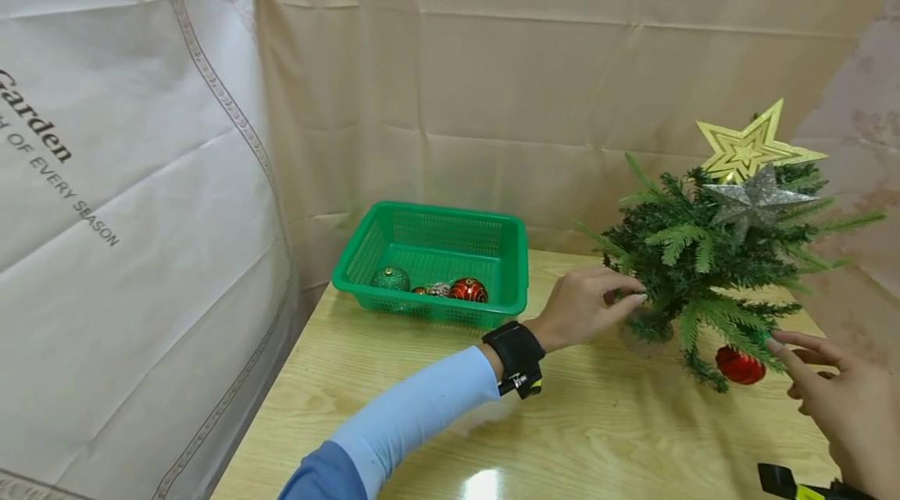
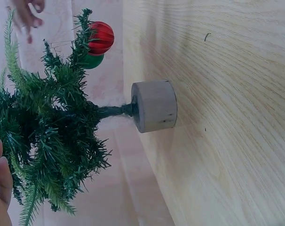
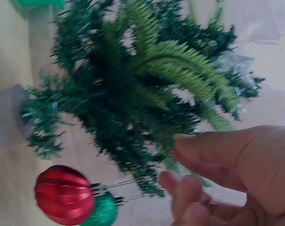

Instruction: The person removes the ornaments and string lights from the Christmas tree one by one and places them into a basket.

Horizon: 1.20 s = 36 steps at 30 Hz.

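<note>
A pale wood-grain counter (image 1: 598, 430) with a glossy sheen stands in a corner closed off by creased beige sheeting (image 1: 534, 78). The sheet on the left bears dark lettering, partly cut off, reading "Garden" above "OF EVERY SEASON" (image 1: 59, 164).

A small artificial tree (image 1: 710, 266) stands on a round wooden base (image 2: 154, 106) toward the right of the counter. It carries a gold star (image 1: 752, 144) at its top, a silver glitter star (image 1: 755, 199) just below, and a red bauble (image 1: 738, 366) with a green bauble (image 3: 102, 212) beside it on a low branch.

The left hand (image 1: 587, 305) reaches into the foliage, its fingers (image 1: 629, 298) extended and touching the needles, gripping nothing. The right hand (image 1: 840, 398) is just beside the low branch near the red bauble, fingers loosely spread and holding nothing.

A green plastic basket (image 1: 509, 250) sits at the back left of the counter, well apart from the tree, holding more baubles (image 1: 467, 291).
</note>
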Tool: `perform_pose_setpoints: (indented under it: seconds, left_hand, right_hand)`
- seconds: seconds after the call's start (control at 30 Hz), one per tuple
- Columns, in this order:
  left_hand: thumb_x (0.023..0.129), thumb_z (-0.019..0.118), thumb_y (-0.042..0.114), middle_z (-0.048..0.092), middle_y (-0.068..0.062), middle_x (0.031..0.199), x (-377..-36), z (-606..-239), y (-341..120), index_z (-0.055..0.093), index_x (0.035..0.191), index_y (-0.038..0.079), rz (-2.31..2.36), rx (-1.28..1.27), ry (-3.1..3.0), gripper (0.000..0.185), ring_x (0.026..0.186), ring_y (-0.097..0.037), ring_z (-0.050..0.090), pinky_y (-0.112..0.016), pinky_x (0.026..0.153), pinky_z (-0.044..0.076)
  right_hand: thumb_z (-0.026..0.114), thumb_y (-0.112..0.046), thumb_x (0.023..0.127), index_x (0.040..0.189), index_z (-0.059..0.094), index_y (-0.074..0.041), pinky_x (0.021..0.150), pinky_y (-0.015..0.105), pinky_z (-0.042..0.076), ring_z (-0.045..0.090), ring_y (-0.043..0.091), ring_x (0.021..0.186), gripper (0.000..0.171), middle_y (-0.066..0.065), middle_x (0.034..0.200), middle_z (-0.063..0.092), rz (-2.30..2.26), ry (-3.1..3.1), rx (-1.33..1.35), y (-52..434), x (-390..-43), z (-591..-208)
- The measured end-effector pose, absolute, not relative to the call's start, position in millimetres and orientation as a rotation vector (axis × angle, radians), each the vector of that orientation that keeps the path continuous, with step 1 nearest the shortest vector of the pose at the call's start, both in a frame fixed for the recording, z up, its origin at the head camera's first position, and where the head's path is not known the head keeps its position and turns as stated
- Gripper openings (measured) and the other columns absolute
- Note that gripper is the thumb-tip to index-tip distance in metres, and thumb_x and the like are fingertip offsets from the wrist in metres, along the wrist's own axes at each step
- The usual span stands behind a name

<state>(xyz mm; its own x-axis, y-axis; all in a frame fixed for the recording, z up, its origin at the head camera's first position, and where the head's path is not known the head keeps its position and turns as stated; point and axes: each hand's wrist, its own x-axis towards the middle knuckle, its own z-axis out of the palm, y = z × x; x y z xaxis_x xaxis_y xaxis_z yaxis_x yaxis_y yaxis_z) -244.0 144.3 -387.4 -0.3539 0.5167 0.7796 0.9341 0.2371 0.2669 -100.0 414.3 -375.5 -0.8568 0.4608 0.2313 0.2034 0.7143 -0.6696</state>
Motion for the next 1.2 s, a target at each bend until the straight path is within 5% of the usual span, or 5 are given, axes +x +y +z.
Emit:
perform_pose_setpoints:
  seconds: [0.1, 0.27, 0.5, 0.97, 1.2]
  left_hand:
    - [0.095, 0.062, 0.025, 0.067, 0.007, 0.090, -244, -388, 143, 0.072, 0.107, 0.017, -0.980, -1.334, -1.971, 0.018, 0.071, -0.005, 0.055, -0.009, 0.065, 0.034]
    - [0.094, 0.063, 0.025, 0.067, 0.007, 0.088, -243, -390, 142, 0.072, 0.105, 0.017, -0.975, -1.322, -1.975, 0.017, 0.070, -0.005, 0.055, -0.009, 0.064, 0.034]
    - [0.094, 0.063, 0.024, 0.066, 0.008, 0.088, -242, -393, 141, 0.072, 0.106, 0.018, -0.966, -1.332, -1.987, 0.016, 0.068, -0.004, 0.052, -0.010, 0.063, 0.033]
    - [0.095, 0.061, 0.023, 0.066, 0.007, 0.091, -243, -395, 139, 0.072, 0.106, 0.017, -0.947, -1.336, -1.998, 0.016, 0.069, -0.002, 0.053, -0.008, 0.063, 0.033]
    - [0.095, 0.062, 0.025, 0.066, 0.006, 0.090, -243, -395, 138, 0.072, 0.105, 0.016, -0.950, -1.333, -1.995, 0.017, 0.068, -0.004, 0.052, -0.009, 0.062, 0.033]
  right_hand:
    - [0.048, -0.018, 0.101, 0.135, 0.048, 0.006, 0.047, 0.034, 0.044, 0.051, 0.014, 0.055, 0.041, 0.033, 0.115, 0.047, 0.882, -2.632, -0.487, 417, -103, -381]
    - [0.051, -0.009, 0.098, 0.137, 0.045, 0.006, 0.052, 0.037, 0.048, 0.056, 0.016, 0.059, 0.042, 0.037, 0.123, 0.044, 0.902, -2.706, -0.501, 415, -110, -387]
    - [0.056, -0.010, 0.095, 0.136, 0.045, 0.009, 0.055, 0.038, 0.051, 0.057, 0.015, 0.056, 0.046, 0.028, 0.093, 0.064, 0.910, -2.728, -0.588, 414, -114, -392]
    - [0.049, 0.001, 0.092, 0.140, 0.039, 0.007, 0.053, 0.037, 0.051, 0.054, 0.009, 0.054, 0.050, 0.037, 0.133, 0.039, 0.916, -2.640, -0.775, 422, -124, -399]
    - [0.048, -0.004, 0.096, 0.137, 0.047, 0.005, 0.051, 0.035, 0.049, 0.050, 0.005, 0.053, 0.042, 0.036, 0.124, 0.050, 0.900, -2.610, -0.777, 421, -125, -400]
